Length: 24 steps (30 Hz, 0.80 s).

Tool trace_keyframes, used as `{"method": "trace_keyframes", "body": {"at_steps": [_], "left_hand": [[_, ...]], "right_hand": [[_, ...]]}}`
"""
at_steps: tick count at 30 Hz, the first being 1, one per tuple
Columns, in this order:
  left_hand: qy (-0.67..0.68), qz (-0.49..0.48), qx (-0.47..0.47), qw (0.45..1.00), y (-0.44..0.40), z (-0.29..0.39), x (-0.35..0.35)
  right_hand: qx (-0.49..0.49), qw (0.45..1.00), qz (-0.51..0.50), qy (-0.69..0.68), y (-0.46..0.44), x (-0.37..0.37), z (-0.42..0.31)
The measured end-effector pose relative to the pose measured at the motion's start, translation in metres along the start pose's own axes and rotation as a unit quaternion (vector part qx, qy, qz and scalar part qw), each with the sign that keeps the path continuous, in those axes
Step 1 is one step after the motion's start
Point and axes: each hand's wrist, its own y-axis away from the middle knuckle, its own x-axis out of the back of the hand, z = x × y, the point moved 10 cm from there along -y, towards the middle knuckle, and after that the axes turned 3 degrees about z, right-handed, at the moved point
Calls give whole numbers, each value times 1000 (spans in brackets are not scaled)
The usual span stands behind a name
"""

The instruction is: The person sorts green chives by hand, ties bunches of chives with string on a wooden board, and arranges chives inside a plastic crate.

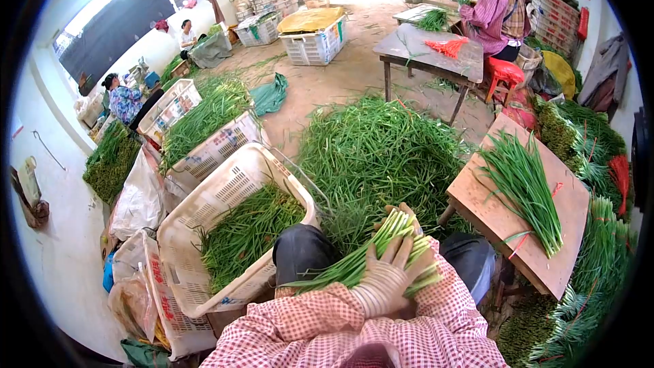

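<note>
A bundle of long green stalks (354, 264) with pale cut ends lies across my lap, its ends pointing to the upper right. Across the top of it lies my left hand (390, 278), in a light glove, fingers spread over the stalks and holding them. My right hand (406, 212) is mostly hidden behind the bundle; its fingertips show curled at the far edge near the pale ends. Just beyond my hands lies a large heap of loose green stalks (378, 157). To the right, another green bundle (528, 187) rests on a small wooden table (494, 232) beside red ties (519, 245).
A white crate (178, 259) with greens stands by my left knee, another crate (214, 142) behind it. Tied bundles (596, 266) line the far right. A person (492, 10) sits by a table (436, 51) at the back right. Other people sit at the left.
</note>
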Motion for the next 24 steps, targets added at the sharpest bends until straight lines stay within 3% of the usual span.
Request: {"method": "trace_keyframes", "body": {"at_steps": [2,4,5,6,8,9,10,12,14,16,20,22,23,24], "left_hand": [[-32,14,22,999,1,-10,6],[0,75,80,994,9,-31,25],[119,122,88,981,15,-43,29],[120,117,89,982,19,-49,26],[277,121,71,950,22,-56,26],[255,99,43,961,23,-54,28],[261,138,40,955,26,-53,37],[271,50,77,958,25,-56,25],[278,107,7,955,25,-52,27],[333,108,20,936,19,-51,27],[276,161,18,948,20,-49,22],[291,138,114,940,24,-61,12],[291,149,111,938,23,-63,7],[320,129,95,934,17,-60,6]], "right_hand": [[28,997,28,69,27,-19,-5],[44,992,-73,93,32,-34,-11],[42,990,-67,115,27,-35,-13],[41,988,-62,137,23,-36,-15],[96,983,-81,135,40,-54,-19],[89,990,-91,56,53,-66,-16],[86,991,-95,-26,64,-73,-14],[84,981,-175,-13,83,-91,-21],[56,980,-193,10,89,-94,-17],[96,983,-62,141,88,-83,-22],[124,982,-16,140,96,-82,-24],[106,973,12,207,87,-69,-19],[120,964,-38,235,73,-59,-17],[230,882,-92,401,72,-67,-26]]}}
